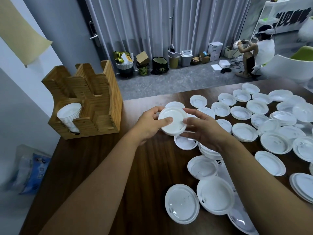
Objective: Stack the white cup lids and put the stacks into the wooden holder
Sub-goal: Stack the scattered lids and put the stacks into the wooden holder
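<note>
I hold a short stack of white cup lids (174, 116) above the dark wooden table (144, 167), between both hands. My left hand (150, 123) grips its left side with the thumb on top. My right hand (201, 128) grips its right edge. The wooden holder (100, 102) stands at the table's far left corner, with one stack of lids (68, 116) leaning in its front left slot. Several loose lids (264, 119) and small stacks cover the right half of the table, and more lids (182, 203) lie near the front edge.
Beyond the table's far edge is grey floor with bins and bags (159, 64) along a curtain. A person (257, 53) crouches at the far right near a white chair (291, 65). A blue packet (36, 172) lies on the floor to the left.
</note>
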`<state>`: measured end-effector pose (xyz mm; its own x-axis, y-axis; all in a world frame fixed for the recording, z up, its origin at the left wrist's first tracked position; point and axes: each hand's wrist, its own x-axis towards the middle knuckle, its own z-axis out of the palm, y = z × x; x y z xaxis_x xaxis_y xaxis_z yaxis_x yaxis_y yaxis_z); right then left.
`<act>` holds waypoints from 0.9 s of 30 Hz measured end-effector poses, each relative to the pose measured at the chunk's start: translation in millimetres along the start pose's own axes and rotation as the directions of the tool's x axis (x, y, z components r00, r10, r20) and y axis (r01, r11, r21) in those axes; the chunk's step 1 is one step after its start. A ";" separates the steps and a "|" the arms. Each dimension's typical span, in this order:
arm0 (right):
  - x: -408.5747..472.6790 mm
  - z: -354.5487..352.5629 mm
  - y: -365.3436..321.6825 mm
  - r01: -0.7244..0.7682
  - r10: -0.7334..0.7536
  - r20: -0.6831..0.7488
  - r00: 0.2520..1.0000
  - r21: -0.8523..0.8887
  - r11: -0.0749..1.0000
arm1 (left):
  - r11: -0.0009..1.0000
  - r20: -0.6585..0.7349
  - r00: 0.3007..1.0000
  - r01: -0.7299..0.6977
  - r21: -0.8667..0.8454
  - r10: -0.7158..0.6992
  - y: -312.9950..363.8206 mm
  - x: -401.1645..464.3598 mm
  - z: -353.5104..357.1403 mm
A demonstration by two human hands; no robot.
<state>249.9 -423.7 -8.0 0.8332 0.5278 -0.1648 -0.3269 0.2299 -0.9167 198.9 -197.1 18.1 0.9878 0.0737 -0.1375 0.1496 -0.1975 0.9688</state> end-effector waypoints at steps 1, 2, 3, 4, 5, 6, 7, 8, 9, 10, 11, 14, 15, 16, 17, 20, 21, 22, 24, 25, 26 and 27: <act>0.5 -0.4 -0.1 -0.008 0.008 -0.008 1.000 -0.001 1.000 | 1.000 0.014 1.000 -0.007 -0.004 0.007 1.3 -1.5 -0.7; 0.6 -0.8 0.3 -0.012 0.012 -0.016 1.000 -0.003 1.000 | 1.000 0.019 1.000 -0.006 -0.009 0.006 2.6 -3.7 -0.8; 0.4 -2.0 0.0 -0.014 0.014 -0.023 1.000 -0.006 1.000 | 1.000 0.009 1.000 0.005 -0.026 -0.005 3.4 -6.0 -0.7; 0.4 -2.8 -0.5 -0.014 0.013 -0.032 0.999 -0.009 1.000 | 0.998 -0.019 0.999 0.026 -0.057 -0.027 2.8 -7.6 -0.7; 0.0 -3.7 -1.2 -0.012 0.011 -0.048 0.999 -0.013 1.000 | 0.994 -0.068 0.996 0.053 -0.095 -0.060 1.5 -9.5 -1.5; -0.2 -4.7 -2.2 -0.007 0.006 -0.068 0.998 -0.020 1.000 | 0.991 -0.132 0.988 0.065 -0.118 -0.081 0.2 -11.8 -3.5; -0.3 -6.2 -3.0 0.000 -0.002 -0.093 0.996 -0.026 1.000 | 0.992 -0.185 0.979 0.060 -0.110 -0.080 -1.8 -13.9 -6.4; 0.0 -7.6 -3.7 0.007 -0.011 -0.121 0.993 -0.029 1.000 | 0.996 -0.201 0.978 0.046 -0.070 -0.060 -5.7 -15.8 -10.3; 0.2 -9.5 -4.3 0.012 -0.017 -0.150 0.989 -0.030 0.999 | 0.999 -0.168 0.985 0.038 -0.004 -0.038 -10.7 -18.4 -13.1; 0.9 -11.0 -5.3 0.017 -0.022 -0.178 0.984 -0.030 0.999 | 0.996 -0.095 0.995 0.039 0.081 -0.031 -15.3 -21.1 -14.6; 1.5 -12.0 -5.8 0.019 -0.023 -0.202 0.979 -0.025 1.000 | 0.983 0.012 0.998 0.052 0.176 -0.055 -19.2 -24.6 -14.9; 3.0 -12.8 -6.3 0.030 -0.024 -0.257 0.966 0.018 0.999 | 0.898 0.399 0.871 0.101 0.428 -0.288 -22.4 -34.3 -3.3; 3.4 -13.0 -6.0 0.032 -0.023 -0.265 0.964 0.029 0.999 | 0.854 0.470 0.800 0.099 0.510 -0.374 -22.2 -37.3 4.2; 3.8 -12.8 -6.0 0.033 -0.022 -0.269 0.963 0.037 0.999 | 0.805 0.502 0.743 0.084 0.587 -0.443 -22.8 -39.7 13.0; 4.2 -12.0 -6.4 0.035 -0.022 -0.272 0.962 0.041 0.999 | 0.760 0.512 0.704 0.060 0.648 -0.492 -24.1 -41.3 22.1; 5.2 -10.0 -8.0 0.042 -0.032 -0.266 0.963 0.032 0.999 | 0.692 0.526 0.659 -0.011 0.722 -0.538 -31.3 -43.1 42.8; 5.3 -9.4 -8.3 0.045 -0.036 -0.262 0.964 0.030 0.999 | 0.685 0.529 0.657 -0.027 0.728 -0.537 -32.9 -43.2 45.9; 5.3 -8.9 -8.8 0.048 -0.039 -0.260 0.965 0.029 0.998 | 0.678 0.530 0.658 -0.039 0.734 -0.535 -33.7 -42.1 47.1; 5.2 -8.9 -9.4 0.047 -0.040 -0.254 0.966 0.024 0.999 | 0.671 0.528 0.665 -0.056 0.740 -0.528 -33.3 -39.0 45.4; 5.1 -9.1 -9.2 0.047 -0.040 -0.250 0.967 0.021 0.999 | 0.671 0.529 0.669 -0.060 0.739 -0.522 -32.4 -37.6 43.7; 5.2 -9.2 -8.6 0.046 -0.040 -0.247 0.968 0.021 0.999 | 0.674 0.527 0.675 -0.061 0.737 -0.516 -31.7 -36.1 41.8; 5.2 -9.5 -8.2 0.045 -0.039 -0.245 0.969 0.022 0.999 | 0.678 0.522 0.687 -0.059 0.733 -0.505 -31.0 -34.3 39.9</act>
<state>261.1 -430.6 -4.8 0.9291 0.3020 -0.2134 -0.2984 0.2714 -0.9151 162.1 -232.5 -15.4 0.6263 -0.3600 -0.6915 0.0756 -0.8548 0.5134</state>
